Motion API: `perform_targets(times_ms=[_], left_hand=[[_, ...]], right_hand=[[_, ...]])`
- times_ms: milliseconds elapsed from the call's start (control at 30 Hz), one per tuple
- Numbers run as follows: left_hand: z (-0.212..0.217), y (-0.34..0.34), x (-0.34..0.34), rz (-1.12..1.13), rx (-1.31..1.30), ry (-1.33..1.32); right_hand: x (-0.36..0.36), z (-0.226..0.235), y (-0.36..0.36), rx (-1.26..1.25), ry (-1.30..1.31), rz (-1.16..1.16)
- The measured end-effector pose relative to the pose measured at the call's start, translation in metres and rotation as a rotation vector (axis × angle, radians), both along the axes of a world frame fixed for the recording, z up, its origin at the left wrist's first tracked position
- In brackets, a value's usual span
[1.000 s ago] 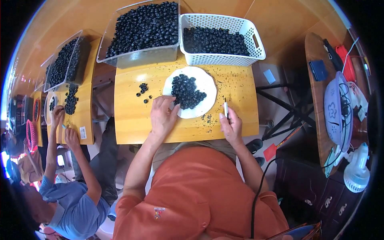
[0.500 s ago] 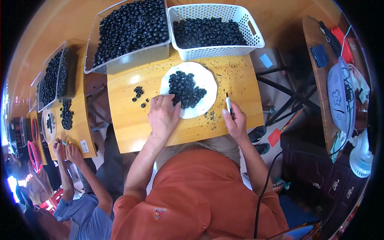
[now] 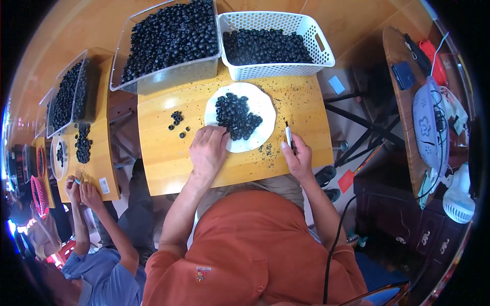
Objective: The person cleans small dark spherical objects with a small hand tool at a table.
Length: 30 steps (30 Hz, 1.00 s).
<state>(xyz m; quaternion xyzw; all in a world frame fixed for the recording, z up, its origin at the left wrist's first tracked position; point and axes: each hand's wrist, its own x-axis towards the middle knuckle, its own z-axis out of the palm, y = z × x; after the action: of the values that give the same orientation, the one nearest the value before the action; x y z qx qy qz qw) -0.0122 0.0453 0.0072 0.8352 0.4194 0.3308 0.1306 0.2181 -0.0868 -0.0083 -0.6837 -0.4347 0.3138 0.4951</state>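
A white plate (image 3: pixel 265 107) with a wavy rim lies on the wooden table, bearing a pile of small black round pieces (image 3: pixel 237 113), some with a hole in the middle. At the plate's lower left rim, my left hand (image 3: pixel 208 148) has its fingers drawn together beside the pile; whatever they pinch is hidden. My right hand (image 3: pixel 298 155), right of the plate, is closed round a slim white-handled knife (image 3: pixel 289 136) whose thin dark tip points away from me. Several more black pieces (image 3: pixel 176 118) lie loose left of the plate.
Behind the plate stand a clear bin (image 3: pixel 166 74) and a white perforated basket (image 3: pixel 278 70), both holding black pieces. Dark crumbs dot the tabletop (image 3: pixel 301 102). At left, a co-worker's hands (image 3: pixel 84 191) are at another table. A small fan (image 3: pixel 458 196) stands far right.
My left hand has drawn slightly back from the pile, its fingers now closer together. My right hand and the knife have shifted a little to the left. The whole view has tilted slightly.
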Motion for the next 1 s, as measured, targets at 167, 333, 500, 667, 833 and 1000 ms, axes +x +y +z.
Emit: perform_targets(times_ms=[167, 333, 500, 667, 833, 1000], left_hand=[[0.003, -0.004, -0.004, -0.051, 0.057, -0.091], [0.002, -0.013, -0.006, -0.085, 0.052, -0.203], [0.008, -0.027, 0.002, -0.092, -0.09, -0.308], [0.018, -0.035, 0.005, -0.108, -0.305, -0.426], [0.004, -0.037, -0.001, -0.111, -0.498, -0.602], [-0.005, -0.04, -0.005, -0.191, -0.675, -0.811]], right_hand=[[0.001, 0.0, -0.001, 0.005, -0.007, 0.011], [-0.001, 0.005, -0.001, 0.018, 0.027, 0.013], [0.0, 0.003, -0.002, 0.039, -0.012, 0.016], [-0.002, 0.005, -0.003, 0.058, -0.009, 0.011], [-0.003, 0.009, -0.004, 0.073, -0.034, 0.019], [-0.004, 0.002, -0.005, 0.097, -0.038, 0.01]])
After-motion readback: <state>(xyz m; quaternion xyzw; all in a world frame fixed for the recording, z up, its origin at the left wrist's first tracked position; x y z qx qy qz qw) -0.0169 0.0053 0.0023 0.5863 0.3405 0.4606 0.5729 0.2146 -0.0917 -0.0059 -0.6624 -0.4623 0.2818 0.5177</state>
